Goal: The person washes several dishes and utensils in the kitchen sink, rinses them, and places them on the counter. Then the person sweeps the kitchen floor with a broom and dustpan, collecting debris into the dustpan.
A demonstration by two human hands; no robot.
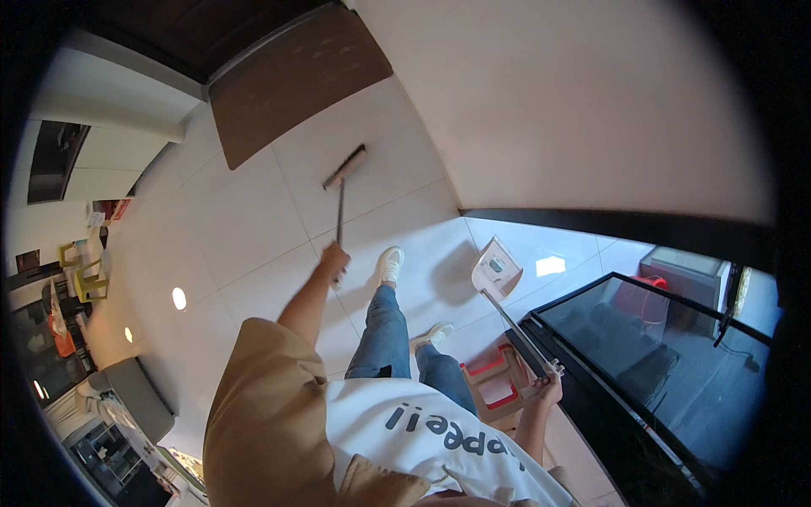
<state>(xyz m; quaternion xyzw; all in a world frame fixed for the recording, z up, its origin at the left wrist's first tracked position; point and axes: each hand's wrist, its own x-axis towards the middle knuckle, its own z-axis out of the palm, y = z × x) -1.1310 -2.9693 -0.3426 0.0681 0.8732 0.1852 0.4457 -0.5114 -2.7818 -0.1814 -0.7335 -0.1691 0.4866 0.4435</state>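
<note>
My left hand (335, 260) is closed around the handle of a broom (340, 203) that reaches away from me. The broom's narrow head, with dark bristles, rests on the pale tiled floor ahead. Over on the right, my right hand (547, 390) grips the upper end of a long-handled dustpan (498, 269). Its light-coloured pan is out in front of my feet, low at the floor; whether it touches the tiles I cannot tell. The broom head and the pan are well apart.
A brown doormat (296, 84) lies at the far door. On the right are a wall and a dark-framed glass panel (608, 338). A small stool with red edges (494, 380) stands beside my leg. A grey sofa (139, 397) and a yellow-green chair (90, 280) are at the left.
</note>
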